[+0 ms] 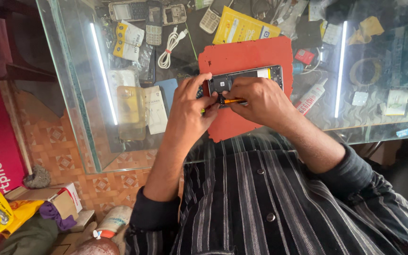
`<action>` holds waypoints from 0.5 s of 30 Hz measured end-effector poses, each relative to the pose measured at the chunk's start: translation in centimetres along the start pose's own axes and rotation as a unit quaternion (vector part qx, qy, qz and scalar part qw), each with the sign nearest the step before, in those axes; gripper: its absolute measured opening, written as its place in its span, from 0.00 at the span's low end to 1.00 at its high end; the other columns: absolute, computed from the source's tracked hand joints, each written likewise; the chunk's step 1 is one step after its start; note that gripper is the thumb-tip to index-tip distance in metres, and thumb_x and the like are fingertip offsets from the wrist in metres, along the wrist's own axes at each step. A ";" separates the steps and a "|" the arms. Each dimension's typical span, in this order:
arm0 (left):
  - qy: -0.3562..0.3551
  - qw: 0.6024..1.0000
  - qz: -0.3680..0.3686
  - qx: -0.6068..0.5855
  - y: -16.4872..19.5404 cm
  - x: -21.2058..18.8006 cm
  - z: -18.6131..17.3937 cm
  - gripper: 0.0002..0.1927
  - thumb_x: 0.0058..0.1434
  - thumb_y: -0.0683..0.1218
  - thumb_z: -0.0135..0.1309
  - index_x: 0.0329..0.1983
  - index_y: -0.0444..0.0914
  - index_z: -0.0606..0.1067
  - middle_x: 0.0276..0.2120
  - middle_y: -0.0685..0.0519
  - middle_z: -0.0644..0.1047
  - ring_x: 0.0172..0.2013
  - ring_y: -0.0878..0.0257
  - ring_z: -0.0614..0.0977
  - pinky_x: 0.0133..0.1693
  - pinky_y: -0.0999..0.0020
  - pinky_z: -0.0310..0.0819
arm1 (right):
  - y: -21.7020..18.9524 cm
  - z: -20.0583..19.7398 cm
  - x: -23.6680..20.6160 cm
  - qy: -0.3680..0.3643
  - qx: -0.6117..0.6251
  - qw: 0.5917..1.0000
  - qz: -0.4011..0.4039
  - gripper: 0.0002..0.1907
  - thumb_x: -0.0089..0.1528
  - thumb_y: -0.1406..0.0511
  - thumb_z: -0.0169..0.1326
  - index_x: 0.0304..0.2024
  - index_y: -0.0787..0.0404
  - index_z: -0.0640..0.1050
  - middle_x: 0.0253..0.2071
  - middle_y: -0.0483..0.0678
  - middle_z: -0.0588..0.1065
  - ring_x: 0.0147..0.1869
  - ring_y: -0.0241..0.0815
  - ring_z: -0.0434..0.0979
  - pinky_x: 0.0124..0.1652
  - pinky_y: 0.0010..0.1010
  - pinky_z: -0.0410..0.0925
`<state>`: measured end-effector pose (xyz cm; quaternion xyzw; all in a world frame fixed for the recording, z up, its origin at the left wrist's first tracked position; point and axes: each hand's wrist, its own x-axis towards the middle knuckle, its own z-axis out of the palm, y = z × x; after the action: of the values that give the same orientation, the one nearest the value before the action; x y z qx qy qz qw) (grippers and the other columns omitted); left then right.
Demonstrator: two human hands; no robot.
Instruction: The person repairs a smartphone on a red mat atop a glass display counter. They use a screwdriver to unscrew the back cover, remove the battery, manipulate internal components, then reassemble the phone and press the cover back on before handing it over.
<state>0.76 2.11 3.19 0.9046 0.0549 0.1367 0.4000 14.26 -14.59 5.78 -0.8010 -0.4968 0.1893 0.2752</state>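
Observation:
An opened smartphone (256,75), back cover off, lies on a red mat (246,52) on a glass counter. My left hand (190,106) steadies the phone's left end with its fingertips. My right hand (256,100) covers the phone's lower edge and grips a small orange-handled screwdriver (233,100), whose tip points left toward the phone's lower left corner. The tip itself is hidden between my fingers.
Under the glass counter (72,85) lie several old keypad phones (154,19), a white cable (170,45), yellow packets (239,26) and a glue tube (310,97). Two light strips (340,66) reflect in the glass. Boxes (55,198) and a bottle (112,222) sit on the floor at left.

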 end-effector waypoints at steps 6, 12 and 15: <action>-0.015 0.998 0.003 0.056 0.9 0.4 -0.6 0.07 0.56 0.39 0.64 0.38 0.35 0.84 0.61 0.49 0.72 0.58 0.48 0.74 0.58 0.53 0.68 | 0.0 0.1 -0.4 0.009 -0.016 1.000 0.001 0.12 0.56 0.64 0.63 0.41 0.59 0.84 0.36 0.46 0.78 0.37 0.52 0.80 0.35 0.41 0.72; -0.030 0.982 0.016 0.186 1.9 -0.2 0.5 0.10 0.64 0.43 0.58 0.45 0.32 0.80 0.66 0.44 0.68 0.65 0.46 0.70 0.68 0.49 0.60 | 0.3 -0.2 -3.1 0.043 -0.010 0.998 0.044 0.19 0.57 0.64 0.63 0.51 0.58 0.83 0.35 0.48 0.78 0.34 0.51 0.80 0.32 0.41 0.72; -0.043 0.976 0.040 0.211 2.6 -0.8 2.7 0.24 0.67 0.44 0.52 0.64 0.27 0.71 0.72 0.39 0.63 0.73 0.44 0.63 0.74 0.48 0.51 | 0.7 -0.5 -5.1 0.150 -0.011 0.985 0.079 0.21 0.59 0.67 0.60 0.56 0.61 0.80 0.38 0.49 0.78 0.37 0.48 0.82 0.35 0.37 0.73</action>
<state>0.73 -1.78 3.19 0.9752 0.0287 0.0993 0.1959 12.84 -19.59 5.89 -0.8598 -0.3873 0.0825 0.3225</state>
